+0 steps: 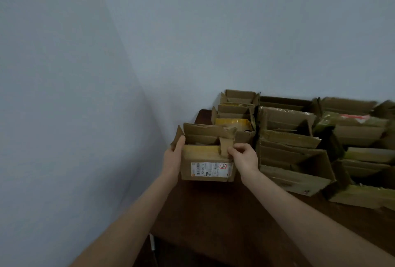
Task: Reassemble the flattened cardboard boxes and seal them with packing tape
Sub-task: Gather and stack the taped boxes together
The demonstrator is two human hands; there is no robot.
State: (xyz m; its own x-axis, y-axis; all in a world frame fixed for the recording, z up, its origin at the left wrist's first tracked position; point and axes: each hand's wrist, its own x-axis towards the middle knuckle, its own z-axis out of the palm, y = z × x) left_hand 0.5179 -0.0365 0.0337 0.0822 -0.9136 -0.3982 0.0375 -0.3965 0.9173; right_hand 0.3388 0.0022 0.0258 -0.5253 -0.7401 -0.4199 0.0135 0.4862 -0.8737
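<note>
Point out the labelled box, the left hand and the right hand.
labelled box (210, 169): head view, front face, on the white label.
left hand (173, 156): head view, back of the hand, gripping the box's left side.
right hand (244, 157): head view, back of the hand, pinching the box's flap.

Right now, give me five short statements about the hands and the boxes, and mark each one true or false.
1. The left hand and right hand both hold the small box. True.
2. Its top flaps are taped shut. False: they stand open.
3. A white label is on its near side. True.
4. The other boxes are stacked to its left. False: they stand behind it and to its right.
5. The table is white. False: it is dark brown.
</note>
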